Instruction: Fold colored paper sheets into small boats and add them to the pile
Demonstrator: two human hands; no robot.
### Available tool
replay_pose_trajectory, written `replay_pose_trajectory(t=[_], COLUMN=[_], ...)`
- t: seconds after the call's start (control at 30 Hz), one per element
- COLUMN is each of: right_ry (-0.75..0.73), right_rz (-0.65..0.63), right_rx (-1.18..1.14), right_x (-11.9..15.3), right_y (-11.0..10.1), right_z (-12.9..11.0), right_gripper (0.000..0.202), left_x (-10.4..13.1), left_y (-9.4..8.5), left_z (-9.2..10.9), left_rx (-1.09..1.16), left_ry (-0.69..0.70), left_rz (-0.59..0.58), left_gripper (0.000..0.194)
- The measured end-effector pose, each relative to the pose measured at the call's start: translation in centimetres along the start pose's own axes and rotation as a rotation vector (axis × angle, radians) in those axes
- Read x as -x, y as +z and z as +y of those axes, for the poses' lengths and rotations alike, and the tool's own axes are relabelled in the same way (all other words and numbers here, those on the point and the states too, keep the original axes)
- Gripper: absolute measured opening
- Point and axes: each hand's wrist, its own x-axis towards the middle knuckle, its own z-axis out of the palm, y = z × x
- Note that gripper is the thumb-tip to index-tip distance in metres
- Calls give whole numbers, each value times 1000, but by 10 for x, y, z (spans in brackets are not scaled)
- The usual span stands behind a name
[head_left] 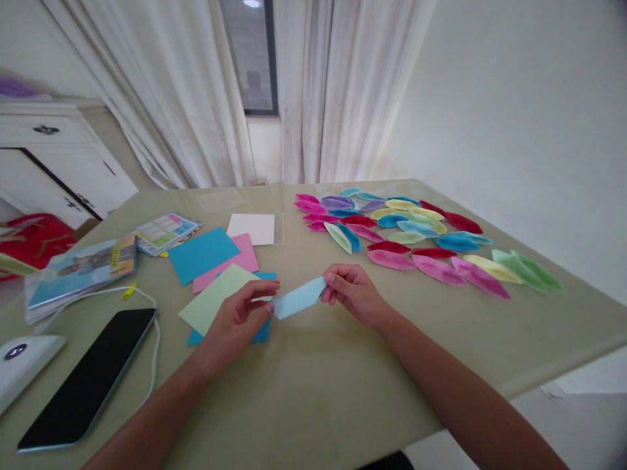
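A light blue folded paper strip (300, 297) is held slightly above the table between both hands. My left hand (242, 313) pinches its left end between thumb and fingers. At the strip's right end, my right hand (350, 292) grips the corner with closed fingers. Beneath and beside my left hand lie flat sheets: a pale green one (213, 300), a blue one (204, 254), a pink one (249, 254) and a white one (252, 228). Several folded, pointed paper pieces (392, 260) in pink, red, blue, green, yellow and purple are spread over the right side of the table.
On the left of the table (313, 405) are a black tablet (88, 378), a white cable (155, 352), a white device (29, 362), a book (83, 271) and a printed card sheet (166, 233). Curtains and a wall stand behind the table.
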Motion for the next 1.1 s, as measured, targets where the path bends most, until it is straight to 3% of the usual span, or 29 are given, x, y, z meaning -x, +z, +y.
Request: replay_pose_trajectory(t=[0.07,0.2,0.43,0.67,0.83,0.93,1.1], right_ry=[27,97,142,130,-100,-187,-141], right_rz=[-17,-112,-278,-211,-145,-145,-100], right_rx=[105,144,-58,18,221,332,319], right_x=[2,9,18,23,26,28,34], right_y=[4,18,29,35,44,47,53], right_z=[-3,-10,-8,-10,-14,-13,-8], right_gripper=[35,35,27,18,11,11,22], left_x=[6,20,29,33,35,38,42], left_y=[3,16,33,38,36,34,32], left_z=[5,11,15,18,26,26,19], left_rx=[-164,-150,295,368,226,194,214], left_ry=[64,32,-86,-142,-43,-28,-38], left_rz=[-59,-176,-323,-324,-179,-159,-182], left_gripper=[27,28,20,17,25,26,30])
